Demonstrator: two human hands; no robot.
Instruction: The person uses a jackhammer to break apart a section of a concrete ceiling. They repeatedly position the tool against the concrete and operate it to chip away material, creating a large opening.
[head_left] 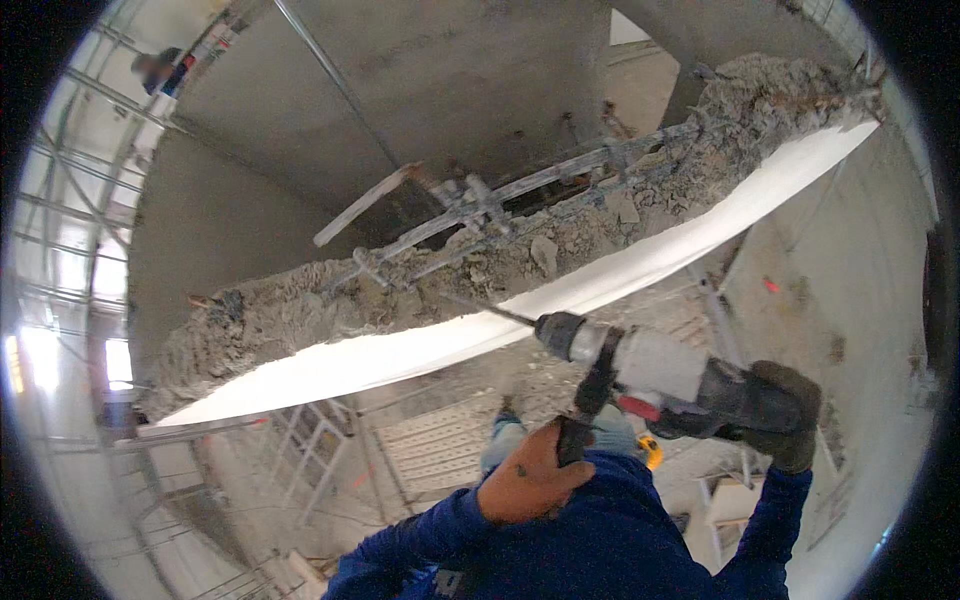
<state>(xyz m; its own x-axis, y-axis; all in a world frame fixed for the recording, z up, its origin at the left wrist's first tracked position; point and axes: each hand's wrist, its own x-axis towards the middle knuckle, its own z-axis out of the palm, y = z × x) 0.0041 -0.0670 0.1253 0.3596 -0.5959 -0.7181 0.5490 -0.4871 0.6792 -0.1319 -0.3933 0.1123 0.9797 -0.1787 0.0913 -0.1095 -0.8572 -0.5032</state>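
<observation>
A grey and black rotary hammer drill point(660, 368) angles up and left, its long bit point(485, 306) reaching to the rough, broken concrete edge point(545, 255). My bare left hand point(530, 470) is wrapped round its black side handle. My gloved right hand point(790, 430) grips the rear handle at the right. Exposed rebar point(480, 205), coated in grey dust, runs along the broken edge among loose chunks. A bright white strip point(330, 370) follows the edge just below the bit.
Grey concrete surfaces point(420, 70) lie beyond the rubble, with an opening at upper right. A perforated platform point(420, 450) and metal frames point(310, 450) are below me, beside a small yellow object point(650, 452). Scaffolding point(90, 180) lines the left, where another person point(160, 70) appears.
</observation>
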